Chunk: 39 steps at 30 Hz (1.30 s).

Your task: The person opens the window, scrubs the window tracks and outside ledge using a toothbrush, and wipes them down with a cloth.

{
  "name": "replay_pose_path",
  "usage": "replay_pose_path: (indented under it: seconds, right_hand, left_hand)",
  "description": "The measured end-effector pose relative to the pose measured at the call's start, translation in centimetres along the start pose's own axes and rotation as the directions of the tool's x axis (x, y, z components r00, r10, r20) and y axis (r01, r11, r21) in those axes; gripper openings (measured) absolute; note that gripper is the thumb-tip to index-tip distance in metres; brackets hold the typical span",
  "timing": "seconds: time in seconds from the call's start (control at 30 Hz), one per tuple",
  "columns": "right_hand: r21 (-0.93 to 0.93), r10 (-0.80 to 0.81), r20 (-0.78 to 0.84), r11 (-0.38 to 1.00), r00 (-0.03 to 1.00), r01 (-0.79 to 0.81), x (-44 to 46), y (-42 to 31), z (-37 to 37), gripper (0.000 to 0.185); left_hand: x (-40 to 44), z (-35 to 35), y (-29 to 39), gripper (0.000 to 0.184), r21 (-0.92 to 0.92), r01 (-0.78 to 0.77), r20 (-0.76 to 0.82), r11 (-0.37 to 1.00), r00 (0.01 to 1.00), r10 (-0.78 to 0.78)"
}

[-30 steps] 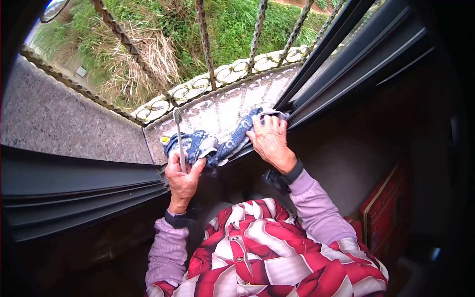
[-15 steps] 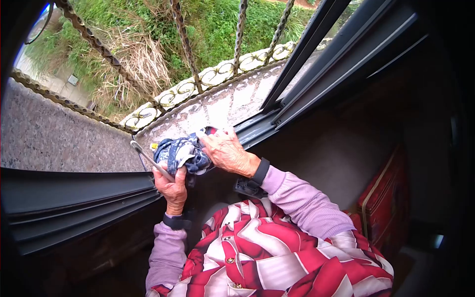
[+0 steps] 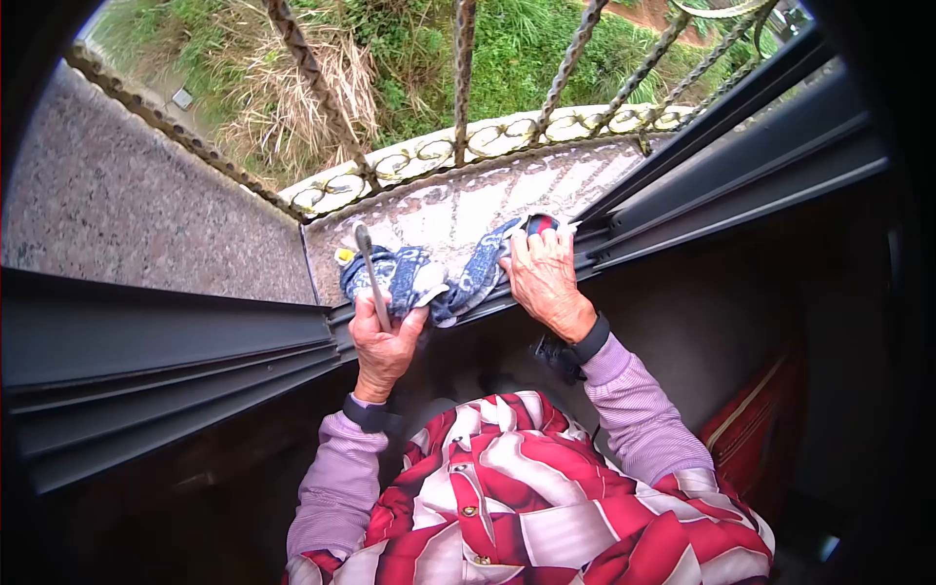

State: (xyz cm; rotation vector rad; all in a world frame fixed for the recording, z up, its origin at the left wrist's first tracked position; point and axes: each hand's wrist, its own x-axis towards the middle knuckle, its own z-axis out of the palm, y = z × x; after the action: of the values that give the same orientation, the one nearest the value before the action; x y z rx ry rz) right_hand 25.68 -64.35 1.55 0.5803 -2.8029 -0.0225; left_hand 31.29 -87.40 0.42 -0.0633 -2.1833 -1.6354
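Note:
A blue and white patterned cloth (image 3: 408, 279) lies bunched and stretched along the dark window track (image 3: 487, 309), over the edge of the stone sill. My left hand (image 3: 382, 343) grips a toothbrush (image 3: 371, 268), its bristled head pointing up, and touches the cloth's left part. Farther right, my right hand (image 3: 546, 286) presses on the cloth's other end near the window frame, fingers bent over it. A small dark and red patch shows just beyond those fingertips. Beside the cloth's left end sits a small yellow and white thing (image 3: 344, 255).
Twisted metal bars (image 3: 461, 83) and a scrollwork rail (image 3: 434, 150) stand beyond the stone sill (image 3: 127, 205). Dark window frames (image 3: 751, 185) run along both sides. A red case (image 3: 751, 424) is at the lower right. Grass grows outside.
Since half a second ago, my right hand has moved right with the cloth's end, and the bunched cloth is stretched out again. The toothbrush has turned more upright. The view has shifted.

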Motion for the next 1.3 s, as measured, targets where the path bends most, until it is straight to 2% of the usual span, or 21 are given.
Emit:
replay_pose_path:
  seconds: [0.1,0.2,0.27,0.3,0.4,0.47,0.5,0.57,0.63,0.67,0.77,0.83,0.93,0.97,1.0,1.07,1.1,1.17,1.2,1.23,1.3]
  right_hand:
    - [-0.008,-0.038,0.032,0.999,0.999,0.039,0.5,-1.3,0.2,0.024]
    - [0.334,-0.105,-0.077,0.934,0.991,0.125,1.1,-5.3,1.2,0.045]
    - [0.445,-0.089,-0.127,0.885,0.988,0.137,1.5,-6.5,1.6,0.040]
    - [0.519,-0.089,-0.134,0.842,0.987,0.147,1.7,-6.3,1.3,0.037]
    - [0.453,0.016,-0.229,0.887,0.973,0.092,1.3,-3.6,0.0,0.028]
    - [0.291,0.075,-0.371,0.956,0.926,0.040,0.9,-0.5,-2.7,0.020]
    - [0.125,0.030,-0.390,0.992,0.920,0.020,0.6,0.9,-3.0,0.018]
    - [0.110,0.105,-0.311,0.991,0.944,-0.074,0.4,2.3,-4.0,0.028]
    - [0.142,0.149,0.001,0.979,0.989,-0.148,-1.0,2.6,-0.7,0.030]
    - [0.130,0.094,-0.093,0.988,0.991,-0.082,-0.9,1.9,-0.2,0.029]
    - [0.248,0.061,-0.040,0.968,0.997,-0.049,-1.0,-0.4,0.3,0.030]
    - [0.302,-0.060,-0.013,0.951,0.998,0.061,-0.2,-3.1,-0.6,0.036]
    - [0.650,-0.212,-0.045,0.736,0.976,0.190,1.1,-4.7,-0.7,0.054]
    - [0.754,-0.313,0.115,0.646,0.943,0.123,1.6,-4.1,-1.1,0.066]
    - [0.889,-0.332,0.212,0.456,0.919,-0.041,1.9,-3.5,-1.8,0.073]
    - [0.936,-0.447,0.346,0.101,0.825,-0.338,2.7,-2.6,-5.2,0.095]
    - [0.963,-0.433,0.271,0.125,0.860,-0.241,2.2,-2.5,-5.4,0.099]
    - [0.975,-0.366,0.112,0.222,0.924,-0.030,1.8,-3.2,-6.2,0.097]
    - [0.978,-0.340,0.209,0.059,0.917,-0.201,1.0,-3.2,-5.0,0.088]
    - [0.928,-0.311,0.304,-0.116,0.900,-0.354,0.3,-3.2,-3.8,0.079]
    - [0.963,-0.170,0.240,-0.082,0.956,-0.257,0.7,-4.2,-4.0,0.063]
  left_hand:
    - [0.0,0.0,0.6,0.039,0.081,-0.069,0.021,0.994,0.997,0.068]
    - [-0.5,-0.1,0.3,0.034,0.010,-0.018,0.029,1.000,0.999,0.018]
    - [-0.5,-0.3,0.4,0.029,-0.049,0.029,-0.004,0.998,1.000,-0.029]
    - [-0.5,-0.3,0.7,0.025,-0.172,0.109,-0.026,0.979,0.993,-0.116]
    - [0.2,-0.7,0.3,0.027,-0.139,0.067,0.043,0.988,0.997,-0.062]
    - [0.5,-0.1,1.1,0.031,-0.178,0.058,0.070,0.982,0.996,-0.046]
    - [0.6,0.3,2.4,0.030,-0.248,0.161,0.111,0.955,0.984,-0.137]
    - [0.9,1.4,3.9,0.030,-0.219,0.146,0.120,0.965,0.985,-0.122]
    - [0.4,1.9,2.6,0.032,-0.098,0.187,0.165,0.978,0.972,-0.169]
    - [0.3,1.6,3.6,0.032,-0.049,0.148,0.163,0.988,0.977,-0.138]
    - [-0.5,0.2,4.5,0.033,-0.034,0.163,0.151,0.986,0.976,-0.157]
    - [-0.9,-1.0,5.2,0.033,0.009,0.184,0.125,0.983,0.975,-0.184]
    - [-1.2,-1.5,5.5,0.033,-0.065,0.211,0.070,0.975,0.976,-0.207]
    - [-1.2,-1.6,5.6,0.034,-0.116,0.237,0.049,0.965,0.971,-0.233]
    - [-0.7,-1.4,6.4,0.033,-0.047,0.181,-0.002,0.982,0.983,-0.181]
    - [-0.8,0.1,6.0,0.033,-0.199,0.066,0.001,0.978,0.998,-0.067]
    - [-0.9,0.8,6.1,0.033,-0.267,0.086,0.046,0.960,0.996,-0.076]
    - [-0.8,1.9,7.3,0.034,-0.425,0.204,0.161,0.882,0.976,-0.149]
    - [0.1,1.8,9.0,0.032,-0.282,0.163,0.218,0.946,0.971,-0.102]
    - [1.2,1.3,10.8,0.027,-0.207,-0.062,0.192,0.976,0.976,0.103]
    - [2.1,1.8,9.9,0.027,-0.356,-0.114,0.131,0.927,0.977,0.170]
